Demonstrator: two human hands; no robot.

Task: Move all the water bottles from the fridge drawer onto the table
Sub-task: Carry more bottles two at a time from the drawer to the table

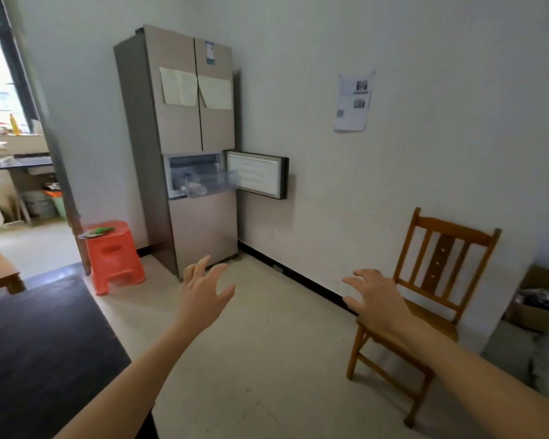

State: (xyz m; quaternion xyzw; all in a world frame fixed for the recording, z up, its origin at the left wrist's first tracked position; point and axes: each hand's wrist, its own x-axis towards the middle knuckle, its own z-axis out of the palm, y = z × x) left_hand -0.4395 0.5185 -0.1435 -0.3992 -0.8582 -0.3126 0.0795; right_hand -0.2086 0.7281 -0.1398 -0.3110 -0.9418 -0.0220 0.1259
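Left hand (203, 296): bare forearm entering from the bottom edge, fingers spread, grip wide, holding nothing.
Right hand (374, 299): likewise raised, fingers spread, grip wide, empty; it covers part of the seat of the chair behind it.
Counter (38, 359): dark, matt top at lower left, cut off by the frame's left and bottom edges; the left forearm crosses its corner.
Wooden chair (442, 258): slatted back, orange-brown, against the right wall.
Cardboard box (533, 315): beyond the chair, contents unclear.
Plastic stool (114, 255): orange, moulded, just beside the fridge; a small green item on top, unidentifiable.
Fridge (184, 128): tall, beige-grey, in the corner; pale sheets on both upper doors. Lower compartment door (257, 175) swung open to the right.
Drawer (222, 182): clear plastic, pulled out of that compartment.
Water bottles (194, 186): lying inside the drawer, blurred through its walls; number cannot be told.
Wall notice (352, 103): print illegible.
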